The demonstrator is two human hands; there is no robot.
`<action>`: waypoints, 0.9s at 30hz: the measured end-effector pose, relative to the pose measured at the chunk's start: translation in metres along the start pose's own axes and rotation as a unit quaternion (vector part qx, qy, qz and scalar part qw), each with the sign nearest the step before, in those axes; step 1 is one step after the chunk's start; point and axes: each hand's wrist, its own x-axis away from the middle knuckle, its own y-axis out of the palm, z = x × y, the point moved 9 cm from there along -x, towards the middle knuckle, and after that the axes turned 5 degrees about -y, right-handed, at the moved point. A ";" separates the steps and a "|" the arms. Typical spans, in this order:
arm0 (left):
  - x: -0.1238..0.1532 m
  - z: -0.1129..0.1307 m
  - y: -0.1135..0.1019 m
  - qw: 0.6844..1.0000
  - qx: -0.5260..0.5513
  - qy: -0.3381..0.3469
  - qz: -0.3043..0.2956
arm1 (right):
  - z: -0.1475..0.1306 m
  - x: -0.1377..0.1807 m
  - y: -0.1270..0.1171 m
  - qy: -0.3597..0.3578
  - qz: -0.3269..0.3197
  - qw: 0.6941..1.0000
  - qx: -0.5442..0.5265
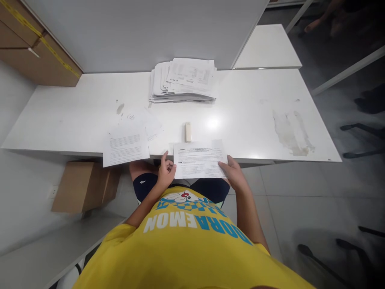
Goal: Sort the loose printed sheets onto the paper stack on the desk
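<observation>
Head view: my R hand pinches printed sheet, ctr, prob. unfinished; L hand, fingers spread, beside it; upper-ctr stack untouched.

An office, or a room used as one, is suggested. The white counter is closed off along its far edge by a grey partition, past whose right end another white top can be seen. Paperwork is shown: a thick paper stack is set at the back of the counter, printed sheets are laid at its near left edge, and a form is held at its near edge. Cartons are kept at its far left corner and below its left end. To its right, grey floor tiles and what look like chair legs are seen.
</observation>
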 end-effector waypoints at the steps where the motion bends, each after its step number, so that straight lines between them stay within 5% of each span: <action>1: -0.001 0.003 0.002 1.000 -0.008 0.004 -0.012 | -0.002 0.000 -0.002 0.004 0.004 1.000 0.004; 11: -0.002 0.012 0.022 0.994 -0.051 -0.004 -0.100 | -0.011 0.006 -0.017 0.035 -0.006 0.999 0.037; 20: -0.006 0.018 0.014 0.999 -0.015 0.019 -0.037 | -0.006 0.000 -0.027 -0.007 0.005 0.999 0.031; 27: -0.012 0.052 0.015 0.988 -0.103 0.113 -0.024 | -0.009 -0.003 -0.046 -0.025 0.022 0.999 0.022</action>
